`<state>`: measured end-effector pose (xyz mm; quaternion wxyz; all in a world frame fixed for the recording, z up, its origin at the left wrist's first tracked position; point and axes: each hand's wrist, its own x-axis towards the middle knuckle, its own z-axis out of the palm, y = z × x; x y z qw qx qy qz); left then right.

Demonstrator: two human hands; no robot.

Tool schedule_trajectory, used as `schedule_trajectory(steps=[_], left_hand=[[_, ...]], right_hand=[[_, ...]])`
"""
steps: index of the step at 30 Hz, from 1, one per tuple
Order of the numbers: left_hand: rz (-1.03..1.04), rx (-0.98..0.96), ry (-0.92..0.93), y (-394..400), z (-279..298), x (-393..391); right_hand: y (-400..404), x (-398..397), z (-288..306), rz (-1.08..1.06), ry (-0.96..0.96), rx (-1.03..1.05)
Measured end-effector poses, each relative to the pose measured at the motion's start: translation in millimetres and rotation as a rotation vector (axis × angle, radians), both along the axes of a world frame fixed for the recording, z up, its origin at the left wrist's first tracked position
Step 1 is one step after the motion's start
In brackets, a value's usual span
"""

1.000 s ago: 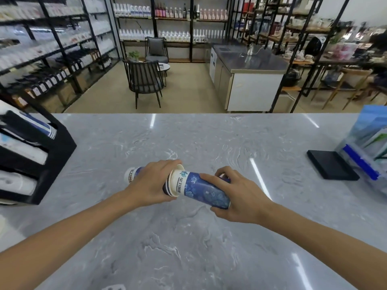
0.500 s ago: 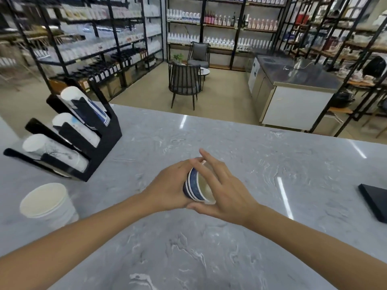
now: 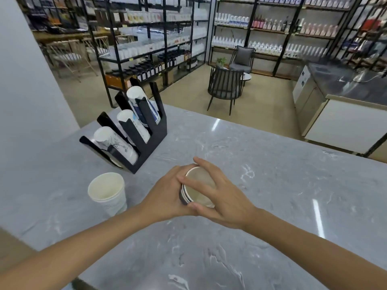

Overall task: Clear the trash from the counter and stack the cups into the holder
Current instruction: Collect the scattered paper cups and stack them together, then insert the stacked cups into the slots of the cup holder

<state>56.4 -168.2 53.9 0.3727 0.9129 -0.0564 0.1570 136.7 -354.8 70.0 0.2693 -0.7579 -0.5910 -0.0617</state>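
Both hands hold a nested stack of blue paper cups (image 3: pixel 199 190) just above the grey marble counter (image 3: pixel 261 164). The stack's open mouth faces me. My left hand (image 3: pixel 165 197) wraps the stack's body from the left. My right hand (image 3: pixel 222 197) spreads its fingers over the rims on the right. A black tiered cup holder (image 3: pixel 152 139) stands at the back left with three rows of cups lying in it. A stack of white paper cups (image 3: pixel 107 192) stands upright on the counter, left of my hands.
The counter's left edge runs beside a white wall (image 3: pixel 25 80). Beyond the far edge are a dark chair (image 3: pixel 225 86), shelving with bottles, and a steel-topped work unit (image 3: pixel 345 101).
The view has swung left, bringing the holder and white cups nearer the middle. The two blue cups, apart a second ago, are now nested in one stack, its mouth turned toward me.
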Motion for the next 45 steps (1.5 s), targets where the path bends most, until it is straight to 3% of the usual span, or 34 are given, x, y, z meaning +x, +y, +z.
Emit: schedule_trajectory(steps=[10,19,29,31,36,40,45], left_hand=[[0.101,-0.197,0.097,52,-32,-38],[0.2,-0.306,0.141,67,-58,-44],[0.117,-0.382,0.26,82,-55,-53],[0.097,-0.33,0.294,93,-45,-61],[0.062,0.059,0.16,140,-18,-85],[0.111,0.197,0.094,184,-5,-98],[-0.066,0.304,0.004,230,-11,-101]], right_hand=[[70,-11,-25,0.127,0.053,-0.092],[94,-17,-39,0.109,0.083,-0.112],[101,-18,-38,0.065,0.053,-0.169],[102,-21,-30,0.047,0.053,-0.195],[106,-36,-9,-0.01,0.075,-0.135],[124,-69,-4,-0.085,0.105,0.054],[162,-119,-27,-0.088,0.309,0.173]])
